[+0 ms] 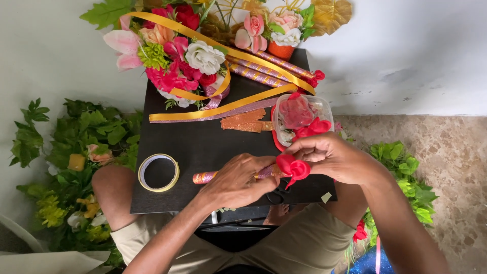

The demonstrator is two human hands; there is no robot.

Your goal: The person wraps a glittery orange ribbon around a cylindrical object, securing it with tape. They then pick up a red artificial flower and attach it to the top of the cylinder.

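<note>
— Rose (294, 168) sat at the end of the glitter stick (213, 176), near the front edge of the black counter (203, 147); how would it have handled?

— Light and soft, I judged. The red ribbon petals looked easy to crush, so the better hold was at the base, where they met the stick. The stick itself seemed stiff and thin, good for a firm pinch.

— And the hands?

— The left hand (238, 181) was closed around the stick, near its middle. The right hand (329, 155) had its fingertips pinched on the rose. Whether the thumb pressed the petals or only the wrap beneath was hidden by the fingers.

— Any packages or labels?

— No labels that I could make out. A clear plastic tub (299, 119), rounded, stood just behind the right hand with more red roses inside, on a red lid. A tape roll (159, 172) with a yellowish rim lay to the left, well apart from the hands. Further back lay orange glitter strips (246, 121), a long yellow ribbon (223, 109) and a bouquet (177, 56) of pink, red and white flowers.
</note>
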